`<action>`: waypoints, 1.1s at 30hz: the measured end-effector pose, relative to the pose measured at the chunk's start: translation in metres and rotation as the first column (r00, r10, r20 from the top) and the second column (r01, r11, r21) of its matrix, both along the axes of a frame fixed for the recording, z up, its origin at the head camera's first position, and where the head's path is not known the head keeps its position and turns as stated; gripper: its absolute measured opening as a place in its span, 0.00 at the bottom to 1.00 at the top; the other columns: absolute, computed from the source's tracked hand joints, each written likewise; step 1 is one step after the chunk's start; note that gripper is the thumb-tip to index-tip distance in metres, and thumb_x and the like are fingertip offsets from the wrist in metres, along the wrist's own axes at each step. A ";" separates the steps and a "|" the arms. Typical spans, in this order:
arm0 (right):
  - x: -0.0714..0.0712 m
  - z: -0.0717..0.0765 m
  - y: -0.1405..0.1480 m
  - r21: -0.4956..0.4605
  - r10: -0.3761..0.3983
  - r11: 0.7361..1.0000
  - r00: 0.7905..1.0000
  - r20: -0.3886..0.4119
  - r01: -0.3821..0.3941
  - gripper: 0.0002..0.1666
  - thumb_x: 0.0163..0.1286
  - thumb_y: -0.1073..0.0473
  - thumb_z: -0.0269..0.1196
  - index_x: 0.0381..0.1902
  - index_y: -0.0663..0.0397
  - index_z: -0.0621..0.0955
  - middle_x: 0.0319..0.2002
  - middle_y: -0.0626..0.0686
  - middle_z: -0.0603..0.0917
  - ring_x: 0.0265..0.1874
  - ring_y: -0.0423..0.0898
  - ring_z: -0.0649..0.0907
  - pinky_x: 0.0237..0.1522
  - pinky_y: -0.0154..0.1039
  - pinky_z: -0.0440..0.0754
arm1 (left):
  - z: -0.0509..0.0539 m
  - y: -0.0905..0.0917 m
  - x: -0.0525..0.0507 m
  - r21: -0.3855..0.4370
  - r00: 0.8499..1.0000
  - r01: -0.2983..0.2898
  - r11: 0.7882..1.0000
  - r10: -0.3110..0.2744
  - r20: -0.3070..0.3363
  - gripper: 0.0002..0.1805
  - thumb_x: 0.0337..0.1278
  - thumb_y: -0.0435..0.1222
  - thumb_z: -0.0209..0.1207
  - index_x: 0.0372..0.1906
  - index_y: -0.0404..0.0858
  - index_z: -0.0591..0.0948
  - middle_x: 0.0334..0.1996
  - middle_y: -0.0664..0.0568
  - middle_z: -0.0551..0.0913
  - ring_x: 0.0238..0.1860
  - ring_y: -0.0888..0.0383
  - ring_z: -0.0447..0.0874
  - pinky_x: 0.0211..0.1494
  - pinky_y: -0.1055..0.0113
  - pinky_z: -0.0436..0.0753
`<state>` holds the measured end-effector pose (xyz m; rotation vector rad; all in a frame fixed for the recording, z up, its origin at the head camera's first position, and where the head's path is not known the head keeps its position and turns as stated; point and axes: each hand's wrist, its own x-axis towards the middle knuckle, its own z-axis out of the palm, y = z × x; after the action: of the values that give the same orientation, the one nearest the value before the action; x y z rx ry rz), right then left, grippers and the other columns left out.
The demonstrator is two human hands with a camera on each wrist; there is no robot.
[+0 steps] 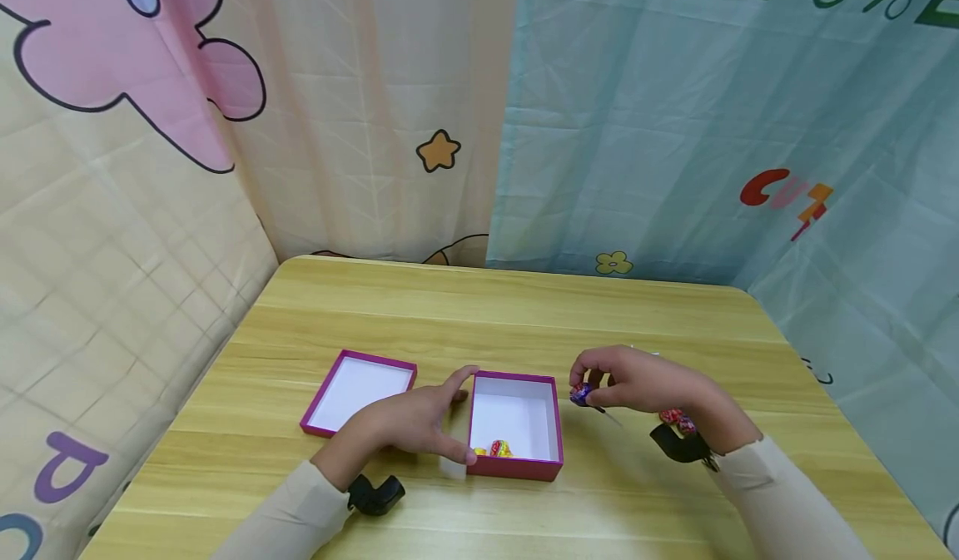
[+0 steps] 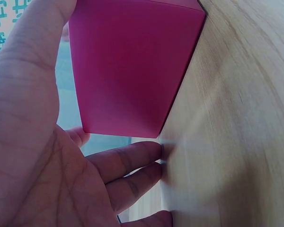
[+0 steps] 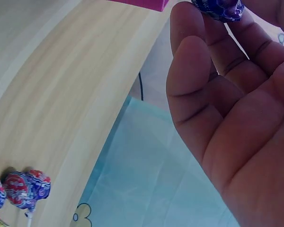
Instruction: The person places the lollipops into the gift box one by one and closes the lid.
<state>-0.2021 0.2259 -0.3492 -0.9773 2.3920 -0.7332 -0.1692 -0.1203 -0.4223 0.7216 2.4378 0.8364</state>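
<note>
First, at left, shallow magenta-rimmed lid [image 1: 358,393], white interior upward. Left hand [image 1: 415,418]: thumb and forefinger holding left end of magenta box [image 1: 517,468], other fingers apart. Box probably light, stiff card; best held by side walls. Yellow-red wrapped candy [image 1: 500,448] inside, near front wall. Just right of box, blue-purple lollipop [image 1: 579,394] clamped between fingertips of right hand [image 1: 640,377]; likely light, hard, slick-wrapped, surer by ball than by thin stick. Farther right, spare lollipops [image 3: 26,189] on table [image 1: 524,310].

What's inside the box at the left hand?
Inside the box, a red-and-yellow wrapped piece and a bit of something yellow show just behind the near wall. That wall hides their lower parts and the floor right behind it.
</note>
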 end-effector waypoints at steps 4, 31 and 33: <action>0.000 0.004 -0.004 0.006 0.019 1.000 1.000 0.002 -0.019 0.06 0.72 0.58 0.63 0.45 0.42 0.79 0.40 0.43 0.81 0.38 0.43 0.82 0.37 0.39 0.82 | 0.000 0.000 0.000 0.001 1.000 0.000 1.000 0.000 0.001 0.66 0.44 0.65 0.69 0.80 0.51 0.41 0.71 0.48 0.68 0.69 0.52 0.67 0.69 0.50 0.67; -0.007 0.021 -0.039 0.077 0.104 0.992 0.994 -0.027 -0.102 0.07 0.72 0.60 0.63 0.43 0.40 0.80 0.39 0.40 0.82 0.40 0.42 0.81 0.40 0.39 0.81 | 0.000 0.002 0.003 0.006 1.000 -0.014 1.000 0.014 -0.001 0.66 0.43 0.65 0.70 0.80 0.51 0.42 0.71 0.48 0.68 0.68 0.52 0.69 0.68 0.49 0.67; -0.008 0.020 -0.042 0.086 0.117 0.990 0.993 -0.029 -0.114 0.07 0.72 0.60 0.63 0.43 0.40 0.80 0.39 0.39 0.82 0.40 0.41 0.81 0.41 0.39 0.81 | 0.000 0.002 0.003 0.008 1.000 -0.014 1.000 0.014 -0.001 0.66 0.43 0.65 0.70 0.80 0.51 0.42 0.71 0.47 0.68 0.68 0.51 0.68 0.69 0.49 0.67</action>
<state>-0.2101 0.1842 -0.3290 -1.0912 2.3520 -0.5725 -0.1663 -0.1188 -0.4224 0.7087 2.4447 0.8513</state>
